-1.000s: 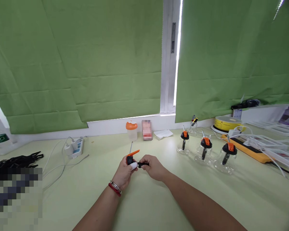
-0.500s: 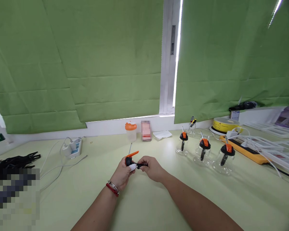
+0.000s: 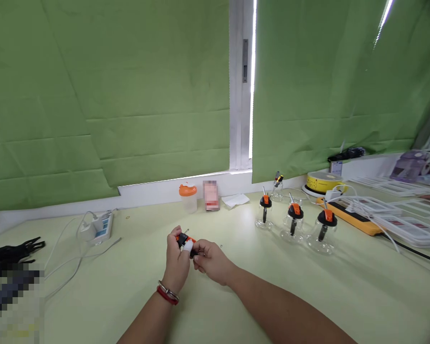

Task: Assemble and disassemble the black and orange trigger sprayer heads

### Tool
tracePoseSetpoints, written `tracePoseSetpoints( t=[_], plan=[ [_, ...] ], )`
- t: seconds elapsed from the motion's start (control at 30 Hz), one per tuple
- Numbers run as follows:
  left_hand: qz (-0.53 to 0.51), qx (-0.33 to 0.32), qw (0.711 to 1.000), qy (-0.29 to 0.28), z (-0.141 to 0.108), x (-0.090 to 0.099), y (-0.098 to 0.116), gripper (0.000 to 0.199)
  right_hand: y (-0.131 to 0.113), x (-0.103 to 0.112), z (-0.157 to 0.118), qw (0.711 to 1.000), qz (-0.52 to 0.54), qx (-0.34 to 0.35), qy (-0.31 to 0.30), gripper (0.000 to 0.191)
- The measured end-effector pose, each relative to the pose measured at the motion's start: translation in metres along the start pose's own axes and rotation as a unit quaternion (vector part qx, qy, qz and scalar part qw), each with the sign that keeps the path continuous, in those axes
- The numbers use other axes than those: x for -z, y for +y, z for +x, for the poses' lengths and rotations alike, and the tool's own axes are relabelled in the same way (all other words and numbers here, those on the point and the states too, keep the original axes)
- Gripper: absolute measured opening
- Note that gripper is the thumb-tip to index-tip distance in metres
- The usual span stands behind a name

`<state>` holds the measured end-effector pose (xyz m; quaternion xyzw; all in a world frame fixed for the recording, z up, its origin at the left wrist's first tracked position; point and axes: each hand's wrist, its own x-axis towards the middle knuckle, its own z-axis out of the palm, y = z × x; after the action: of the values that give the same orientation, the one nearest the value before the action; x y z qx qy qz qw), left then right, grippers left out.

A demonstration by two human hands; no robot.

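A black-and-orange bottle lid (image 3: 182, 238) with a thin metal tube is gripped in my left hand (image 3: 176, 260). The thumb of that hand wears a white wrap (image 3: 188, 245) and presses against the lid's side. My right hand (image 3: 212, 260) has its fingertips closed on the lid's black lower end, which they largely hide. Similar lids with metal tubes sit on clear glass bottles to the right: a near one (image 3: 321, 234), a middle one (image 3: 293, 227) and a farther one (image 3: 264, 215).
Behind my hands stand an orange-lidded cup (image 3: 188, 198), a pink box (image 3: 211, 196) and white paper (image 3: 235, 200). To the left lie a power strip (image 3: 103, 228) with cables and black strips (image 3: 14, 251). A yellow roll (image 3: 322, 182) and an orange-yellow bar (image 3: 358, 222) lie right.
The view has swung to the right. Between my hands the lid has turned, its orange lever no longer sticking out. My right fingers have moved closer to my left hand.
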<state>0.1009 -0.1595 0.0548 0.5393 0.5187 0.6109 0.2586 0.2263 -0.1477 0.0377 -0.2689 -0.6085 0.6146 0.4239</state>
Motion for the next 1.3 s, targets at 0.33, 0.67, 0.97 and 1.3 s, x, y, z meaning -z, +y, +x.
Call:
tracePoseSetpoints(
  t=[0.33,0.67,0.97,1.3],
  plan=[
    [0.157,-0.108,0.981,-0.034,-0.005,-0.002,0.008,0.076,-0.013,-0.005,0.001,0.983,0.179,-0.017,0.031,0.030],
    [0.243,-0.213,0.941,-0.104,0.005,0.008,-0.005,0.092,-0.012,0.004,0.000,0.966,0.251,-0.048,0.050,0.031],
    [0.310,-0.234,0.916,-0.099,0.001,0.005,-0.002,0.098,-0.017,0.003,-0.002,0.960,0.271,-0.058,0.046,0.033],
    [0.266,-0.207,0.933,-0.128,-0.004,0.000,-0.005,0.109,-0.009,0.002,0.002,0.940,0.308,-0.120,0.082,0.030]
  ],
)
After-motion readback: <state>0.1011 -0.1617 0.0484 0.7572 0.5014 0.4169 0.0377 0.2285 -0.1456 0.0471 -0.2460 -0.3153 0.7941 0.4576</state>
